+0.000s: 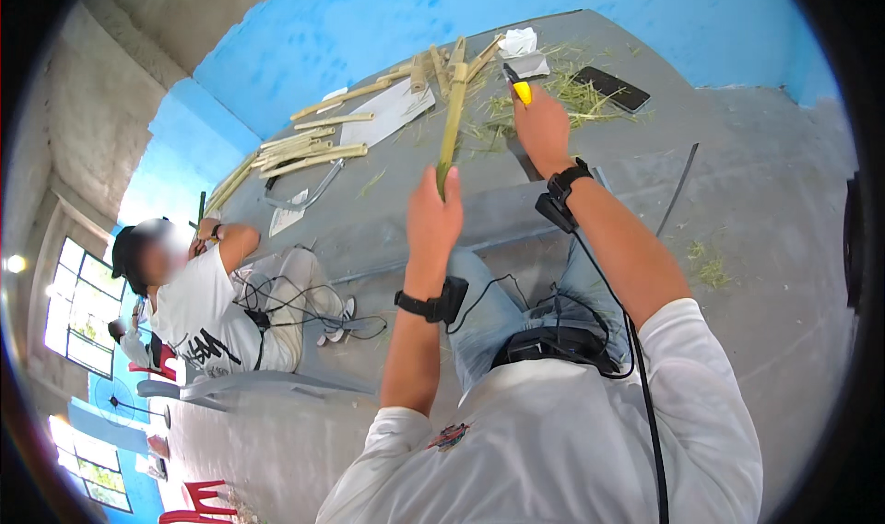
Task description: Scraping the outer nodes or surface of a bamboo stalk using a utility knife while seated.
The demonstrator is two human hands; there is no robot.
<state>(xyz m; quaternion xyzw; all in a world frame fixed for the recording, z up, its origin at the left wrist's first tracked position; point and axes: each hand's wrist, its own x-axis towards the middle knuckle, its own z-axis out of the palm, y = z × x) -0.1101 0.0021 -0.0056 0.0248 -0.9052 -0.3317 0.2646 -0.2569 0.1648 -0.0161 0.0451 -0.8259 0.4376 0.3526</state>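
My left hand (434, 212) is closed round the lower end of a bamboo stick (452, 123), which points away from me over the grey table (387, 197). Farther right, my right hand (542, 129) grips a yellow and black utility knife (522, 91). The knife is a short way right of the stick, apart from it. Below and around the knife lies a heap of thin green bamboo shavings (581, 100). Several cut bamboo pieces (441, 70) rest near the far end of the stick.
A black phone (612, 89) and crumpled white paper (519, 41) lie beyond my right hand. More bamboo sticks (300, 151), a white sheet (392, 114) and a hacksaw (318, 190) are at the left. A person in a white shirt (210, 317) sits to my left. Cables hang at my waist.
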